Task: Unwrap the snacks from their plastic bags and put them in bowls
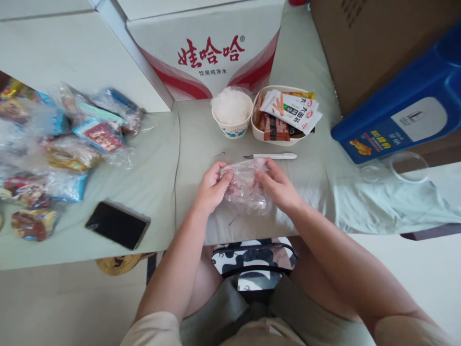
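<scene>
A clear plastic bag (246,187) with reddish-brown contents lies on the pale green cloth near the table's front edge. My left hand (212,186) grips its left side with curled fingers. My right hand (277,185) pinches its right side. Just beyond the bag lies a white craft knife (274,156). Behind it stand a paper cup (232,126) stuffed with crumpled clear plastic and a white bowl (279,140) holding snack packets.
A heap of bagged snacks (54,149) covers the left table, with a black phone (117,225) near its front edge. A white printed carton (209,53) stands at the back. A blue box (406,101) and cardboard box (367,43) are on the right.
</scene>
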The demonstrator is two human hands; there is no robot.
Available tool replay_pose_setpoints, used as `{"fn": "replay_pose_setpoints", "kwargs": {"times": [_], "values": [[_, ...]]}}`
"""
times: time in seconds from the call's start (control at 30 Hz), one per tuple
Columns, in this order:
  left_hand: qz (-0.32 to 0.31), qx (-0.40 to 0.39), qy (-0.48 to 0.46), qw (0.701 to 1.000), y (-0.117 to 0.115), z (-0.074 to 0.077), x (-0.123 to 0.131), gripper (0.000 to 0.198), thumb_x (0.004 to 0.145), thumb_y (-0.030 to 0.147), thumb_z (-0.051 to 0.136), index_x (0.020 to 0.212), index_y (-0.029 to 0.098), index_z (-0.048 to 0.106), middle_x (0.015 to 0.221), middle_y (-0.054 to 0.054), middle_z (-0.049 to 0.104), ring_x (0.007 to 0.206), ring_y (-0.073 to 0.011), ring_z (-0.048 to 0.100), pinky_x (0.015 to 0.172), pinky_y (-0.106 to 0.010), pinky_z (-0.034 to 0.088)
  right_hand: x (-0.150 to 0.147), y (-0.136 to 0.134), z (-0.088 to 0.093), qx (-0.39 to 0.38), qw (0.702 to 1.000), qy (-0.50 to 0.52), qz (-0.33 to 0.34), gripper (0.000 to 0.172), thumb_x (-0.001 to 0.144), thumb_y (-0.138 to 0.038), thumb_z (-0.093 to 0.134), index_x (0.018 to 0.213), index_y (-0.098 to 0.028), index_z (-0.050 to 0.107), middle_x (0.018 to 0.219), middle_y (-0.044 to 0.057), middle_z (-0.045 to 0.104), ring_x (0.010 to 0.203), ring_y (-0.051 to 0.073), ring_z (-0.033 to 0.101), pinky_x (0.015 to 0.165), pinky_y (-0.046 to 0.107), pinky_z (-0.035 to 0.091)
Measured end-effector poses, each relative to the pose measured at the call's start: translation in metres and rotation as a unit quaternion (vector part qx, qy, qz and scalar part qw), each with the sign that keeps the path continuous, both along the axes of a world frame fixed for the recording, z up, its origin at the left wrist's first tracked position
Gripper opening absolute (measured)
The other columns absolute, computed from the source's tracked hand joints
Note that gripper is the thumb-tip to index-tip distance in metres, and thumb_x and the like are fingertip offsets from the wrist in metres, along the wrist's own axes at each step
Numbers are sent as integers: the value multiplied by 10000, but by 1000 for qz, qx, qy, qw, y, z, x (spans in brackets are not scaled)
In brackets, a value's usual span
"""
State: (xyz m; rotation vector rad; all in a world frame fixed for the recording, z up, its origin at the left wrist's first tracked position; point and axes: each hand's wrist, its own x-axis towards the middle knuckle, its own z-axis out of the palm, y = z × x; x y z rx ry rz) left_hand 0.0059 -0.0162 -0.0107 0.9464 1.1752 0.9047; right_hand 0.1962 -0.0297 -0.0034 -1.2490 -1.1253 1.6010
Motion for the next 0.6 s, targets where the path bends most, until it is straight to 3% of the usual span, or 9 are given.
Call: {"fn": "replay_pose_setpoints", "kwargs": {"times": [0.1, 0.2, 0.33, 0.43, 0.6], "values": [[2, 3, -53, 999, 0, 3, 0, 579, 704, 608, 854, 1050, 267, 539, 671, 53, 663, 533, -156, 658, 492, -247, 508, 2, -3, 2, 3, 999, -9, 50, 281, 791, -429, 714, 938, -213, 610, 712, -18, 620, 612, 136, 540, 596, 276, 434], [-30, -9, -94, 995, 1, 6, -1, 670, 634, 491, 935, 1146, 262, 568, 766, 33, 720, 640, -167, 710, 566, -249, 563, 3, -4, 3, 13, 999, -3, 43, 288, 821, -476, 681, 860, -203, 599, 690, -23, 590, 592, 120, 511, 579, 270, 425], [-45, -16, -89, 995, 2, 8, -3, 411, 667, 410, 915, 878, 191, 639, 624, 33, 662, 513, -118, 626, 458, -198, 481, 3, -4, 4, 9, 999, 42, 30, 306, 819, -479, 711, 950, -225, 600, 677, -41, 572, 570, 120, 493, 562, 269, 441], [-41, -15, -111, 993, 3, 10, -5, 356, 670, 384, 902, 774, 192, 620, 562, 45, 621, 470, -105, 589, 449, -197, 468, 3, -3, 7, 1, 994, 111, 6, 303, 804, -422, 731, 1026, -261, 602, 687, -52, 566, 543, 119, 476, 552, 272, 452], [4, 5, -118, 993, 6, 9, -9, 274, 613, 251, 845, 774, 203, 628, 687, 33, 663, 539, -98, 595, 489, -201, 468, 10, -2, 8, -18, 984, 173, 28, 183, 776, -403, 646, 811, -225, 620, 682, -6, 584, 595, 158, 578, 593, 303, 504]]}}
